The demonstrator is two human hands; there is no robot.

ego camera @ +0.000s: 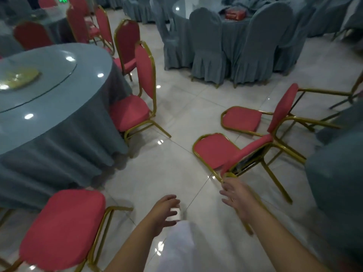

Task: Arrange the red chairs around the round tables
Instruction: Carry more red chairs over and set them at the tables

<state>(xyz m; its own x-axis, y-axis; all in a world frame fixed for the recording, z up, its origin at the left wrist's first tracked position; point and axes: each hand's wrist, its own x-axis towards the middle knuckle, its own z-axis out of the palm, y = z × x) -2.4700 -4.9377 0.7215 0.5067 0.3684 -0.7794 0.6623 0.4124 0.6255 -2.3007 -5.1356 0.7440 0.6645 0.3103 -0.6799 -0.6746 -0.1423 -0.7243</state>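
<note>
A round table (59, 122) with a grey-blue cloth stands at the left. Red chairs with gold frames stand around it: one at the right side (137, 107), one at the front (64, 228), others behind. Two red chairs lie tipped on their backs on the floor, the nearer (216, 150) and the farther (243, 118). My right hand (237, 197) reaches with spread fingers just below the nearer tipped chair's seat edge, not gripping it. My left hand (165, 213) hangs over the floor, fingers loosely curled, holding nothing.
A second round table (231, 32) ringed by grey-covered chairs (206, 46) stands at the back. Grey cloth (337, 173) fills the right edge. Shiny white tiled floor (176, 114) lies between the tables. More red chairs (78, 24) stand at the back left.
</note>
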